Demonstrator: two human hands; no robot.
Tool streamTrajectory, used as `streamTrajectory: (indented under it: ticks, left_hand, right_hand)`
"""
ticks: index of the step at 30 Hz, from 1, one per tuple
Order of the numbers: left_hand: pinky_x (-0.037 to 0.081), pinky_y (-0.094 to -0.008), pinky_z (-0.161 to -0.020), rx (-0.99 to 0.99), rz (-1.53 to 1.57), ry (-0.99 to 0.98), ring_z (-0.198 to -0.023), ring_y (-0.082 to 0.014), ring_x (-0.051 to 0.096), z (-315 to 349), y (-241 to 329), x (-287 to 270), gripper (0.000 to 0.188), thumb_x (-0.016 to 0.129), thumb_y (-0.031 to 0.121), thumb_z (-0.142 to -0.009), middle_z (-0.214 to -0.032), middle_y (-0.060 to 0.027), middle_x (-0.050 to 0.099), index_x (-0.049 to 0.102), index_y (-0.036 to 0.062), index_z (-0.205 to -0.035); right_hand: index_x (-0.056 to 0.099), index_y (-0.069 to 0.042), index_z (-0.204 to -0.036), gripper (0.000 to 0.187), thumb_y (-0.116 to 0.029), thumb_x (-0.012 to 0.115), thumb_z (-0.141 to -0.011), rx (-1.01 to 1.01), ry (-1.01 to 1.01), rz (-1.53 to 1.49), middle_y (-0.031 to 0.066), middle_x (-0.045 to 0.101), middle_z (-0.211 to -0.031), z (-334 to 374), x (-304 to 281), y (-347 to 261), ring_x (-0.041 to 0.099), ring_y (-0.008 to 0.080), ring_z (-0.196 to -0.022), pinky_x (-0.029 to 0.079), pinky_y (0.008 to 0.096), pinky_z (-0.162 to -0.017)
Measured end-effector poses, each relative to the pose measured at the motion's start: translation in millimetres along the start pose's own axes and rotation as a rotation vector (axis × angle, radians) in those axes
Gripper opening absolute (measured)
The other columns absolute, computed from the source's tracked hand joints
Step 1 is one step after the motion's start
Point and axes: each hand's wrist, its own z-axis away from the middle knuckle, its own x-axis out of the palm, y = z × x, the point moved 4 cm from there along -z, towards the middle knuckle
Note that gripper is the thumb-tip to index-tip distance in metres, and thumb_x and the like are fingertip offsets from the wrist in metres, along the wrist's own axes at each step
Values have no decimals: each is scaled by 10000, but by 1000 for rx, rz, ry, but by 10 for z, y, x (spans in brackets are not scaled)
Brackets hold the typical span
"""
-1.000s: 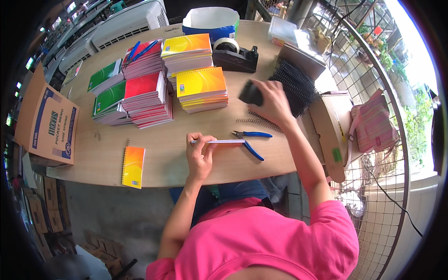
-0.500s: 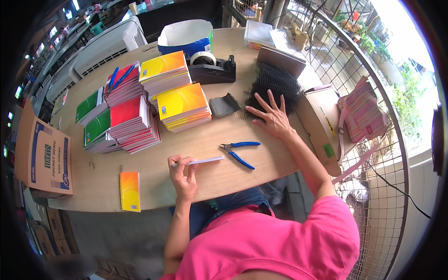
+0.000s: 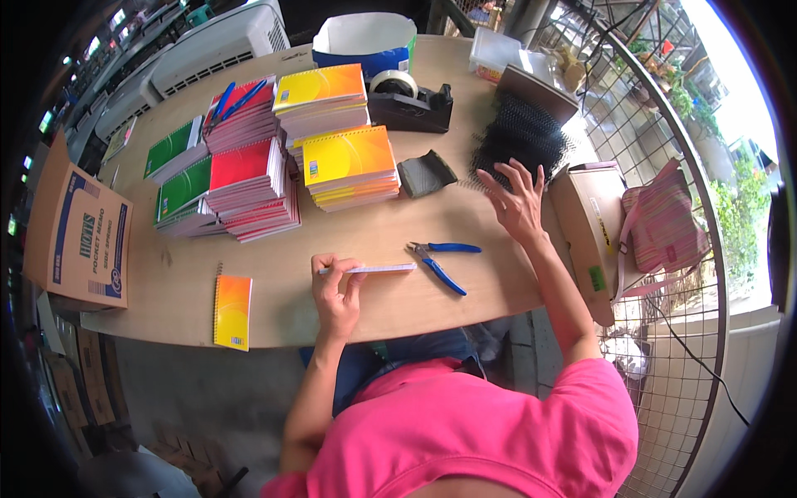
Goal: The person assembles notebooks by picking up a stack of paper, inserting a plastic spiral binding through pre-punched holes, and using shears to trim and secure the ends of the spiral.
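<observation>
My left hand pinches a thin memo pad by one end, its edge turned up toward me, above the front of the table. My right hand is open with its fingers spread, at the near side of a heap of black binding coils. Whether the fingertips touch the coils I cannot tell. Blue-handled cutting pliers lie spread on the table between the hands. Left of my left hand, one yellow-orange spiral notebook lies flat, its coil sticking out past the far end.
Stacks of yellow, red and green notebooks fill the left back, with blue pens on top. A tape dispenser, dark curved piece, cardboard boxes and striped bag stand around.
My right hand has lifted and drawn back from the coils, its fingers now slightly bent. My left hand keeps its pinch on the memo pad. The whole view has shifted a little.
</observation>
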Motion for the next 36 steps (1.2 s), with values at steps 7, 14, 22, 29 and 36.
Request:
streamTrajectory:
  ticks: [7, 14, 22, 29, 36]
  left_hand:
    - [447, -399, -788, 10, -20, 31, -899, -281, 510, -16, 12, 56, 164, 762, 155, -863, -908, -97, 526, 677, 64, -970]
    - [459, -402, -787, -10, -30, 69, -909, -273, 519, 16, 47, 54, 158, 758, 148, -867, -910, -88, 542, 672, 70, -974]
    - [467, -402, -759, 44, -25, 41, -904, -284, 515, -56, 102, 149, 163, 761, 113, -856, -914, -99, 533, 666, 63, -978]
    - [465, -400, -756, 42, -35, 27, -894, -287, 519, -47, 80, 93, 158, 766, 96, -848, -926, -108, 511, 674, 41, -965]
    - [464, -398, -759, 22, -35, 46, -895, -285, 521, -53, 100, 80, 156, 762, 91, -850, -927, -112, 503, 676, 33, -967]
  right_hand:
    - [689, -97, -1060, 206, -106, 726, -857, -22, -208, -640, 108, 629, -845, -40, -418, -572, 660, 316, -694, 512, 444, -601]
    - [580, -160, -1302, 473, -232, 739, -861, 102, -425, -332, 122, 571, -1117, 447, -264, -933, 664, 345, -818, 552, 438, -663]
    - [725, -120, -1211, 336, -57, 709, -881, 113, -372, -858, 126, 583, -815, 56, -637, -1071, 598, 288, -710, 490, 384, -647]
    - [757, -85, -1136, 293, -10, 735, -853, 70, -268, -938, 92, 667, -859, -44, -502, -1134, 624, 232, -746, 508, 351, -667]
    - [762, -66, -1034, 218, 6, 750, -829, 24, -281, -1111, 89, 682, -916, -57, -502, -1216, 662, 232, -812, 530, 361, -696]
